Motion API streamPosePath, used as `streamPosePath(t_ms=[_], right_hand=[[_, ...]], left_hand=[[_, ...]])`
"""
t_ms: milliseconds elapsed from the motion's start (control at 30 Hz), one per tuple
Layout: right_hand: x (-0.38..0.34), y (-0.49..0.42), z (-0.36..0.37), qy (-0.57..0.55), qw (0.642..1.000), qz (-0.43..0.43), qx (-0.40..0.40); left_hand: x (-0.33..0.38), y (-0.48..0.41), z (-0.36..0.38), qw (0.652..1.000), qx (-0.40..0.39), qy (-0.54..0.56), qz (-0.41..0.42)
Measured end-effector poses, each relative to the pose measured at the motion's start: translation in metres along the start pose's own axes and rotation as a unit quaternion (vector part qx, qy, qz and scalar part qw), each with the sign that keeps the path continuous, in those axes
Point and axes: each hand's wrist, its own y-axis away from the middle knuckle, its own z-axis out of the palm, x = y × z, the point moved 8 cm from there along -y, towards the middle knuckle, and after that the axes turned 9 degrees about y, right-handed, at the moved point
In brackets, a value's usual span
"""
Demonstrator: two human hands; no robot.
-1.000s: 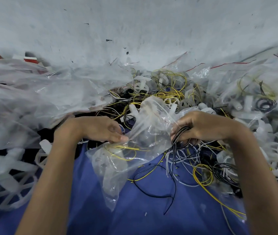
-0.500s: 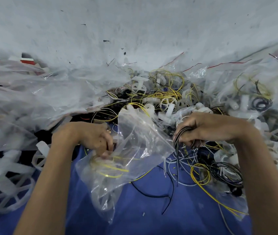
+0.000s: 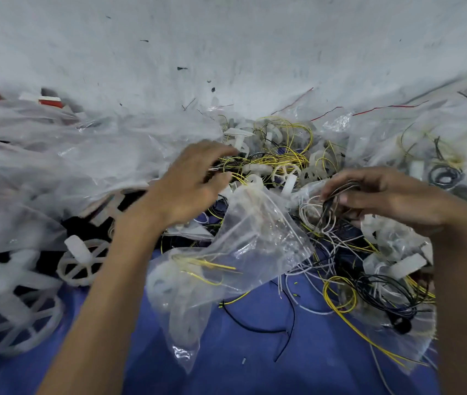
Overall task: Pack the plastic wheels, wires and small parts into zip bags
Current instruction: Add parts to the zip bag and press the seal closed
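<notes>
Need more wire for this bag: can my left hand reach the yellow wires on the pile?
Probably yes: the left hand is right beside the yellow wires, which lie uncovered on top, though tangled among white wheels.

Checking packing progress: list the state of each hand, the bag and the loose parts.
left hand: open, fingers spread over the yellow wires.
right hand: pinches a wire bundle.
zip bag: unheld, lying on the blue cloth, partly filled with white plastic and yellow wire.
spoked wheel: loose, unbagged, beside the left arm.
</notes>
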Motion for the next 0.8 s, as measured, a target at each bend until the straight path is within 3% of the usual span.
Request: streamPosePath(t_ms=[200,433,700,800], right_hand=[[0.018,0.006,-0.018,-0.038,0.997,0.039,0.051],[0.022,0.003,-0.03,-0.072,0.986,0.071,0.132],[-0.006,-0.009,0.0,0.061,0.995,0.054,0.061],[-0.014,-0.015,0.006,0.065,0.994,0.045,0.078]], left_hand=[[0.012,0.004,0.073,0.986,-0.154,-0.066,-0.009],[0.021,0.006,0.06,0.986,-0.165,-0.021,-0.002],[0.033,0.009,0.037,0.983,-0.18,0.045,0.012],[0.034,0.011,0.033,0.979,-0.189,0.067,0.023]])
